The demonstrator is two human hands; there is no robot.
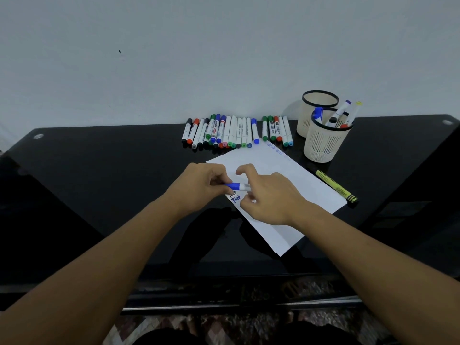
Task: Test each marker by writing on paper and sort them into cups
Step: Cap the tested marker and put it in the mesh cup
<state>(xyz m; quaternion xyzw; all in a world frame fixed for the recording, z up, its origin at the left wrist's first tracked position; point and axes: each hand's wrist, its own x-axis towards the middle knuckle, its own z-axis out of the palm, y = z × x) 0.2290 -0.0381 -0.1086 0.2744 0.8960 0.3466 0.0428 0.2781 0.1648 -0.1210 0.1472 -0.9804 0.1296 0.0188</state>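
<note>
Over the white paper sheet (278,175) on the glossy black table (99,170), both hands held one blue-capped white marker (238,186). The left hand (199,188) had its fingers curled round the blue cap end; the right hand (271,197) pinched the white barrel. Beside it the paper read "Test" in blue ink. A row of capped markers (236,131) lay by the wall, their labels unreadable. Two cream mesh cups (323,145) stood right; a yellow highlighter (336,189) lay beside the sheet.
</note>
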